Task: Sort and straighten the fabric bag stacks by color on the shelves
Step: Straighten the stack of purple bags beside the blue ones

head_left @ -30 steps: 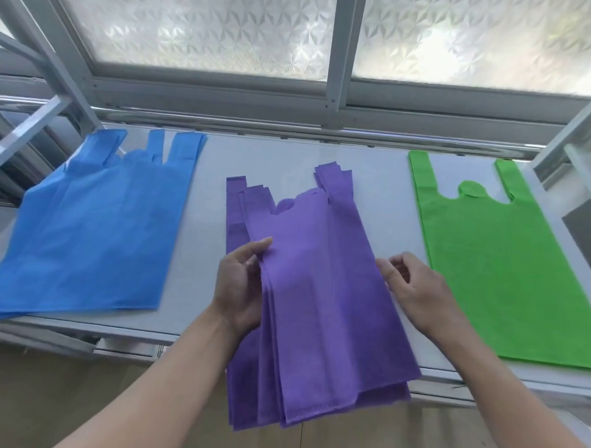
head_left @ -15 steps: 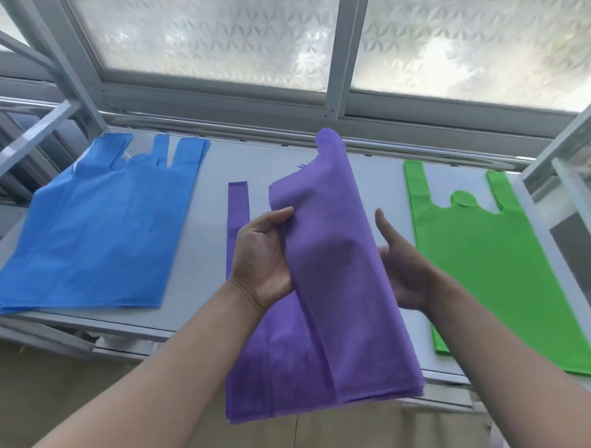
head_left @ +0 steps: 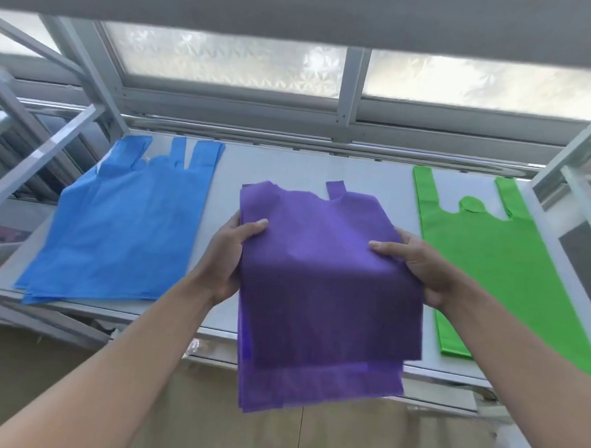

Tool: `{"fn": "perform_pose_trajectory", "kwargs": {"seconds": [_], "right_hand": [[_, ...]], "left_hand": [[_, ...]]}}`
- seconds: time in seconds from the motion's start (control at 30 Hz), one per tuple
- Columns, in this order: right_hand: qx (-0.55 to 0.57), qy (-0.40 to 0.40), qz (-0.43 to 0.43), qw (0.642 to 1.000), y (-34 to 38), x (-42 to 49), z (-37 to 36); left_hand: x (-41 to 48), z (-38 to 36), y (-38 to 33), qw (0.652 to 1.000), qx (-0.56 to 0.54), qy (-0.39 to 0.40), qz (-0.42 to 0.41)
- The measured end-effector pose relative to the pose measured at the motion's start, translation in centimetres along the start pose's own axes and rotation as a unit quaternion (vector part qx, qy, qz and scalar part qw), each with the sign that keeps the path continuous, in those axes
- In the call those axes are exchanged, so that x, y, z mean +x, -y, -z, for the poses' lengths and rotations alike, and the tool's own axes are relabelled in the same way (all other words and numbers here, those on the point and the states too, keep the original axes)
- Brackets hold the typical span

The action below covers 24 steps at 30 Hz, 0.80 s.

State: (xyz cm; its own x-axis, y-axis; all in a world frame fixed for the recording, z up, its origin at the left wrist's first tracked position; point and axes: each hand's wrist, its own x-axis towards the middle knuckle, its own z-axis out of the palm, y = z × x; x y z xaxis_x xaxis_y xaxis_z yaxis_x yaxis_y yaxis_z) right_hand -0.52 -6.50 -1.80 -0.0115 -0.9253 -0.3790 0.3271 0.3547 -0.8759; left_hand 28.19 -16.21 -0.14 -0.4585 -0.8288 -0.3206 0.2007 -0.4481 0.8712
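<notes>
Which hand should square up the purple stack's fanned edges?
Probably left: the left hand grips the purple stack beside the offset layers along its left edge, while the right hand grips the opposite side.

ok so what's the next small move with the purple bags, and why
Probably lower the purple stack flat onto the bare shelf, in the gap between the blue stack and the green stack. The left hand and right hand grip its two sides, and its lower end hangs past the shelf's front edge.
</notes>
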Motion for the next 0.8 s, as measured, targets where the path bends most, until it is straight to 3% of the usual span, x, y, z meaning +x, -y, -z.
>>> {"fn": "perform_pose_trajectory", "kwargs": {"seconds": [0.2,0.4,0.5,0.67,0.8], "right_hand": [[-0.018,-0.013,0.096,0.995,3.4,0.3,-2.0],[0.025,0.019,0.151,0.988,3.9,-2.5,-2.8],[-0.020,0.028,0.110,0.993,1.8,-1.1,-1.8],[-0.092,-0.019,-0.038,0.995,-2.4,3.2,0.8],[-0.101,-0.067,-0.049,0.991,-2.5,5.9,1.2]], "left_hand": [[1.2,-0.6,-2.9,0.997,-0.023,-0.024,-0.066],[-0.9,0.3,-3.1,0.995,-0.071,0.017,-0.074],[-0.1,1.9,-0.4,0.998,-0.025,0.016,-0.054],[2.6,5.0,4.6,0.979,0.192,-0.063,0.016],[5.1,5.6,5.2,0.964,0.236,-0.125,0.002]]}}
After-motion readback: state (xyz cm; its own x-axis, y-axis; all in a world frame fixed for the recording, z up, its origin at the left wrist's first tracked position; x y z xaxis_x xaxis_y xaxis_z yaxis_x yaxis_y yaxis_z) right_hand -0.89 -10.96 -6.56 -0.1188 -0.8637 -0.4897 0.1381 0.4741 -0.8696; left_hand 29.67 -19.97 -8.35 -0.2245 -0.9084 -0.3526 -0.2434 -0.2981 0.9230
